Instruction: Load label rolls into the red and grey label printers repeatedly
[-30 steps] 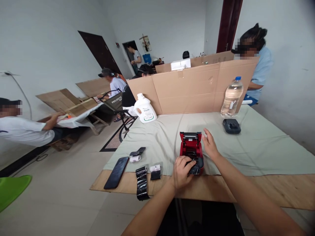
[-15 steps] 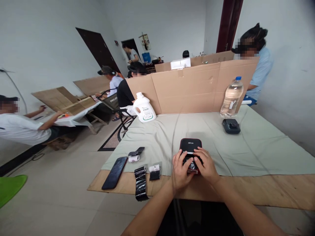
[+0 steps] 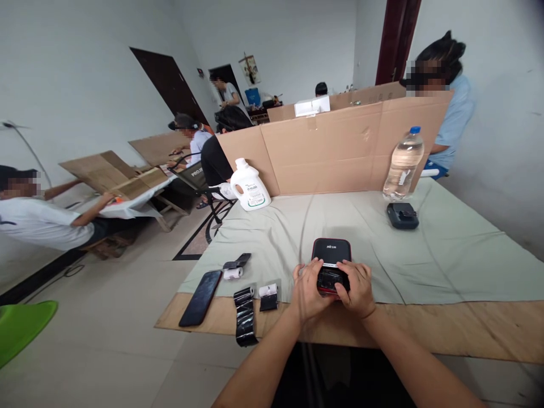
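A small red and black printer (image 3: 331, 252) sits near the front edge of the cloth-covered table (image 3: 446, 255), its lid down. My left hand (image 3: 306, 290) grips its near left side. My right hand (image 3: 356, 287) grips its near right side, thumb on top. To the left of my hands lie a black paper roll with a trailing strip (image 3: 245, 314), a white roll (image 3: 268, 290), another small white roll (image 3: 233, 273) and a black phone (image 3: 200, 289).
A second dark printer (image 3: 402, 216) and a water bottle (image 3: 403, 165) stand at the back right. A white detergent jug (image 3: 249, 186) stands before a cardboard divider (image 3: 340, 150). A person in blue sits behind it; other people work at tables to the left.
The printer's red lid was open a second ago and is now closed. My right hand came from beside the open lid down onto the printer's near end, joining my left.
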Demonstrator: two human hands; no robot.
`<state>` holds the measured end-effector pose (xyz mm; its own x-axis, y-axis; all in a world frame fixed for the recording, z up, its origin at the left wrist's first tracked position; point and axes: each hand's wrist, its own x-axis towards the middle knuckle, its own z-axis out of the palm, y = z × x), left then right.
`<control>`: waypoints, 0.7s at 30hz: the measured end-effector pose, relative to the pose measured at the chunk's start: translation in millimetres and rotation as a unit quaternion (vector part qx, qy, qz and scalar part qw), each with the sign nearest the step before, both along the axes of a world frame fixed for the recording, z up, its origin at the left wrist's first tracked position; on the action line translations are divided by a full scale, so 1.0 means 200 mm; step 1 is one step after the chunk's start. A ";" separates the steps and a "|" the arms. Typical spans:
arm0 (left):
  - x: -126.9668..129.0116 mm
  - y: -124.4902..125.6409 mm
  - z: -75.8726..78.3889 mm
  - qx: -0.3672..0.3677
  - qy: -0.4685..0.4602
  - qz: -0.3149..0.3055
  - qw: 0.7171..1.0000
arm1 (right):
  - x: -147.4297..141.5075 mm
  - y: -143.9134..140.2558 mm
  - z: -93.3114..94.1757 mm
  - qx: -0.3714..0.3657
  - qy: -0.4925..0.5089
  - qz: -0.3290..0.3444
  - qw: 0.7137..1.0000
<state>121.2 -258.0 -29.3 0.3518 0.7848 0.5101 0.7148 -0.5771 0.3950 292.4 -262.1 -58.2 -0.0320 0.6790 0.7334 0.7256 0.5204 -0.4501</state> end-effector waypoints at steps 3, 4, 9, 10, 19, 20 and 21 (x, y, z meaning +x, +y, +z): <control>0.01 0.00 0.00 -0.015 -0.004 0.012 1.000 | 0.00 0.00 0.00 -0.013 -0.003 -0.002 1.000; 0.01 0.01 -0.01 -0.016 -0.006 0.010 1.000 | 0.00 0.01 0.01 -0.016 -0.001 -0.002 1.000; -0.02 0.00 -0.04 -0.011 -0.037 -0.035 0.999 | 0.01 0.00 0.01 0.011 0.033 0.020 0.999; -0.03 0.00 -0.05 -0.011 -0.057 -0.051 0.997 | 0.01 0.00 0.01 0.016 0.043 0.029 0.999; -0.07 0.05 -0.18 -0.258 -0.351 0.024 0.900 | 0.04 -0.03 -0.13 -0.027 0.088 0.054 0.994; -0.06 0.05 -0.17 -0.284 -0.349 -0.004 0.893 | 0.03 -0.03 -0.14 -0.042 0.107 0.050 0.992; -0.05 0.05 -0.17 -0.298 -0.345 -0.030 0.890 | 0.03 -0.02 -0.15 -0.058 0.124 0.052 0.989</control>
<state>111.3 -247.9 -62.8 0.1665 0.9787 0.1204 0.1594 -0.1472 0.9762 298.5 -266.4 -88.2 0.0644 0.7620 0.6443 0.5300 0.5210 -0.6691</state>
